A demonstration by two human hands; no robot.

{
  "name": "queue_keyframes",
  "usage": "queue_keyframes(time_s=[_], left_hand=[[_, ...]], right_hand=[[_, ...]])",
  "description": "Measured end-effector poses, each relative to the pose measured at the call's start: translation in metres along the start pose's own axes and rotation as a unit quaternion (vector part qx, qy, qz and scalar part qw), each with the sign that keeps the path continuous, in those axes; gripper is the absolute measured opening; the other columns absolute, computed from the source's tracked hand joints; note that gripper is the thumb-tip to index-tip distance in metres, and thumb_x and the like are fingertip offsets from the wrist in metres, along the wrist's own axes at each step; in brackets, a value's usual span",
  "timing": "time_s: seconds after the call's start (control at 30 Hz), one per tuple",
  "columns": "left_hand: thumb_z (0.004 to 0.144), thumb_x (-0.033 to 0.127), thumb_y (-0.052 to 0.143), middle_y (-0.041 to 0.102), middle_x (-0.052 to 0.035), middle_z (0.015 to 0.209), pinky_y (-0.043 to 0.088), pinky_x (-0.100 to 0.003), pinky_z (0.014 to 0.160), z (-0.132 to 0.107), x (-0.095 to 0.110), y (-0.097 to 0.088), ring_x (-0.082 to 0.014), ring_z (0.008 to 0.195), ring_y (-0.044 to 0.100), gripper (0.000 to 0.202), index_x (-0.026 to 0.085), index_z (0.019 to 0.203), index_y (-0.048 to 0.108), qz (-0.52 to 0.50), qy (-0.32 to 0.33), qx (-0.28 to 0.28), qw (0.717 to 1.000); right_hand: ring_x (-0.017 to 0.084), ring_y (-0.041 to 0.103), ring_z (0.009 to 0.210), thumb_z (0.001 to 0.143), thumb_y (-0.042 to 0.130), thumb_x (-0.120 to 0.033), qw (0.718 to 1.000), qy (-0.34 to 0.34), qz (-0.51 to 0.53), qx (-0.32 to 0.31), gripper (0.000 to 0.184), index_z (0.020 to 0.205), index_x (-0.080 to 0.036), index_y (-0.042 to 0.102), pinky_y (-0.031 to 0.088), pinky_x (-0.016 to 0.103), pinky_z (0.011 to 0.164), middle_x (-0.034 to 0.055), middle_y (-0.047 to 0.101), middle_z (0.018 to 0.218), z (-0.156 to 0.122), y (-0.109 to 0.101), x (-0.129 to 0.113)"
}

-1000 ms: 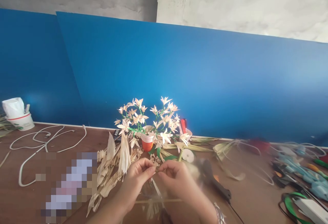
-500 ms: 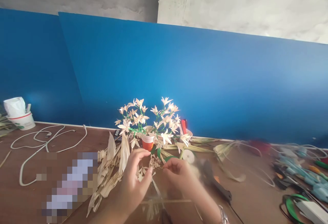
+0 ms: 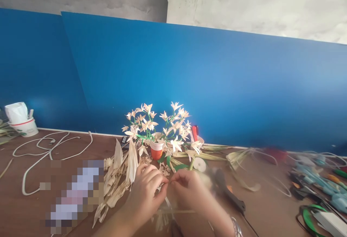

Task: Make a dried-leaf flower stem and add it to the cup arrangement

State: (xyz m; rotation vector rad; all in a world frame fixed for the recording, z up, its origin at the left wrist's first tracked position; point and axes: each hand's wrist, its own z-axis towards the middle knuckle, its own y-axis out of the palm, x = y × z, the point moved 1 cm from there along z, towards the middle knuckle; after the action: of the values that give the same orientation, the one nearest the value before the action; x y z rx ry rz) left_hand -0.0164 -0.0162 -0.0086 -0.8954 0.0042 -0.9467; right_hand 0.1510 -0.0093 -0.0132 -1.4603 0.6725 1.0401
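My left hand (image 3: 150,186) and my right hand (image 3: 187,184) meet at the fingertips, low over the table. Each is closed in a pinch, thumb against fingers. Whatever lies between them is too small to make out. Just behind the fingertips are small pale husk flowers (image 3: 164,169), partly covered by my hands. Farther back stands an orange and white paper cup (image 3: 156,151), among green-stemmed pale flowers (image 3: 176,125). Dried husks (image 3: 116,182) lie in a heap beside my left hand.
A white roll (image 3: 200,164) lies beyond my right hand. To its right is a blurred black tool (image 3: 230,195) with a cord. White cables (image 3: 50,154) and a paper bowl (image 3: 25,126) are on the left. Blue and green items (image 3: 320,186) crowd the right. A blue panel (image 3: 189,85) stands behind.
My left hand has closed from an open curve into a pinch and moved right to meet my right fingertips. My right hand stays nearly in place, still pinching.
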Motion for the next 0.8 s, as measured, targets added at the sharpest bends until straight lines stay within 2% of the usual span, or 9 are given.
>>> queue_keyframes(time_s=[0.13, 0.33, 0.47, 0.53, 0.57, 0.63, 0.73, 0.8], left_hand=[[0.08, 0.008, 0.053, 0.063, 0.0013, 0.069, 0.035, -0.038, 0.082, -0.001, -0.003, 0.0, -0.0177, 0.074, 0.055, 0.015, 0.019, 0.073, 0.059, -0.013, -0.019, -0.009, 1.0], [0.08, 0.013, 0.057, 0.065, -0.0023, 0.079, 0.04, -0.035, 0.079, -0.001, -0.013, 0.003, -0.0201, 0.083, 0.057, 0.009, 0.02, 0.079, 0.063, -0.1, -0.103, -0.052, 0.988], [0.081, 0.019, 0.058, 0.065, -0.0037, 0.073, 0.041, -0.035, 0.077, 0.0, -0.017, 0.005, -0.0212, 0.078, 0.058, 0.013, 0.02, 0.071, 0.067, -0.177, -0.158, -0.036, 0.971], [0.079, 0.023, 0.061, 0.066, -0.0045, 0.076, 0.042, -0.034, 0.077, 0.001, -0.016, 0.007, -0.0213, 0.079, 0.059, 0.013, 0.019, 0.071, 0.069, -0.271, -0.215, -0.017, 0.938], [0.078, 0.025, 0.062, 0.067, -0.0048, 0.079, 0.042, -0.033, 0.078, 0.001, -0.014, 0.008, -0.0211, 0.081, 0.06, 0.012, 0.019, 0.072, 0.07, -0.326, -0.248, -0.009, 0.912], [0.077, 0.029, 0.064, 0.067, -0.0043, 0.084, 0.043, -0.031, 0.079, 0.0, -0.011, 0.01, -0.0202, 0.084, 0.059, 0.013, 0.019, 0.072, 0.07, -0.433, -0.31, 0.003, 0.846], [0.077, 0.035, 0.064, 0.066, -0.0028, 0.083, 0.043, -0.027, 0.072, -0.002, -0.006, 0.013, -0.0168, 0.078, 0.056, 0.016, 0.019, 0.075, 0.067, -0.553, -0.377, 0.003, 0.743], [0.077, 0.037, 0.065, 0.064, -0.0012, 0.076, 0.041, -0.025, 0.068, -0.002, -0.006, 0.014, -0.014, 0.072, 0.053, 0.019, 0.018, 0.074, 0.065, -0.586, -0.397, 0.003, 0.706]], right_hand=[[0.011, 0.05, 0.055, 0.071, 0.051, -0.013, 1.0, 0.009, 0.004, 0.007, 0.014, 0.067, -0.018, 0.064, 0.037, 0.02, 0.049, -0.0012, 0.062, 0.06, -0.001, -0.002, -0.005], [0.011, 0.051, 0.051, 0.074, 0.053, -0.018, 0.998, 0.023, 0.05, 0.011, 0.011, 0.068, -0.017, 0.062, 0.037, 0.021, 0.048, -0.0013, 0.06, 0.057, 0.003, -0.002, -0.004], [0.01, 0.051, 0.047, 0.074, 0.06, -0.024, 0.994, 0.04, 0.105, 0.019, 0.009, 0.069, -0.017, 0.063, 0.036, 0.021, 0.044, -0.0009, 0.062, 0.057, 0.006, -0.001, -0.003], [0.01, 0.049, 0.045, 0.074, 0.064, -0.03, 0.989, 0.043, 0.142, 0.008, 0.015, 0.067, -0.017, 0.062, 0.035, 0.02, 0.043, -0.0016, 0.06, 0.055, 0.006, 0.003, -0.002], [0.009, 0.049, 0.043, 0.073, 0.065, -0.034, 0.986, 0.045, 0.163, -0.003, 0.019, 0.066, -0.017, 0.061, 0.035, 0.02, 0.042, -0.0018, 0.06, 0.053, 0.006, 0.007, -0.001], [0.009, 0.049, 0.042, 0.072, 0.068, -0.043, 0.976, 0.061, 0.208, -0.035, 0.028, 0.065, -0.017, 0.059, 0.033, 0.02, 0.041, -0.0014, 0.06, 0.054, 0.006, 0.014, 0.003], [0.008, 0.05, 0.041, 0.07, 0.07, -0.05, 0.961, 0.09, 0.249, -0.08, 0.035, 0.069, -0.016, 0.06, 0.029, 0.019, 0.039, -0.0013, 0.061, 0.056, 0.007, 0.02, 0.01], [0.008, 0.049, 0.042, 0.071, 0.069, -0.05, 0.966, 0.089, 0.233, -0.074, 0.035, 0.07, -0.016, 0.062, 0.03, 0.019, 0.04, -0.0028, 0.057, 0.054, 0.008, 0.015, 0.012]])
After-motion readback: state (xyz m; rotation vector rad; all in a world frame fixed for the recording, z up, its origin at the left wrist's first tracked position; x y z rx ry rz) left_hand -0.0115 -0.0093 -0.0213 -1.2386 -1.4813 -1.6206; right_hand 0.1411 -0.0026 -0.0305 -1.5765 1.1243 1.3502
